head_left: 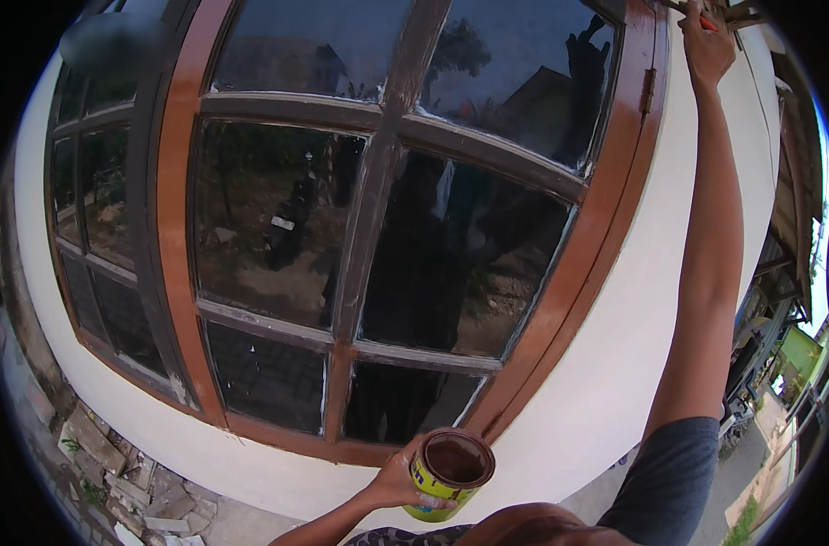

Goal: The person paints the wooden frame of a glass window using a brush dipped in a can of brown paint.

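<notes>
Low in front of the wall, my left hand (398, 482) is wrapped round the side of a yellow-green paint can (451, 496). The can is open at the top, with reddish-brown paint inside and on its rim. My right arm is stretched up to the top right, and my right hand (708, 53) is closed on a thin tool with an orange-red handle (708, 24); its working end is not clear. Near it is the right side of a window frame (605, 250), glossy reddish brown. The inner bars (369, 209) look mostly dull, dark and worn, with reddish brown low on the middle one.
Dark glass panes (278, 218) reflect trees and a parked motorbike. A second window (105, 200) stands at the left. The white wall (542, 455) surrounds the frames. Broken slabs and rubble (150, 491) lie at lower left. Wooden eaves (797, 164) and stacked items are at the right.
</notes>
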Motion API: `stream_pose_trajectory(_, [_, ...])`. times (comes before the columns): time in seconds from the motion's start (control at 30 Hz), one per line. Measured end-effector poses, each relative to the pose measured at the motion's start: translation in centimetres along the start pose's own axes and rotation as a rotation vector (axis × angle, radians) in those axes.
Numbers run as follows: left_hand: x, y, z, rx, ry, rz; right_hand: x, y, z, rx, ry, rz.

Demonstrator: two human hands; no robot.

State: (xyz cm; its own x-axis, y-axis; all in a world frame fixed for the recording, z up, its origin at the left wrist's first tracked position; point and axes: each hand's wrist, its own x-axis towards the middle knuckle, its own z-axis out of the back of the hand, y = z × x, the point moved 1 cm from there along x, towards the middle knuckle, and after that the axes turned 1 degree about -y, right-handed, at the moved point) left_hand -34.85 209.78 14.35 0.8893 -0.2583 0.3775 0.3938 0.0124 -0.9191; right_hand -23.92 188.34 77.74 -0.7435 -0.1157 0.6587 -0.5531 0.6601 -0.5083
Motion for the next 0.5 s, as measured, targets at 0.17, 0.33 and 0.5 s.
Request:
stream_pose_trajectory(0.17, [-0.2, 0.6, 0.1, 0.042, 0.006, 0.035, -1.0, -0.9, -0.5, -0.057, 0.069, 0.05])
stream_pose_trajectory(0.33, [-0.2, 0.2, 0.3, 0.022, 0.007, 0.013, 0.0, -1.9, 1.9, -0.305, 0.203, -0.243])
stream_pose_trajectory(0.5, [-0.2, 0.5, 0.3, 0.013, -0.013, -0.014, -0.5, 0.3, -0.5, -0.001, 0.02, 0.041])
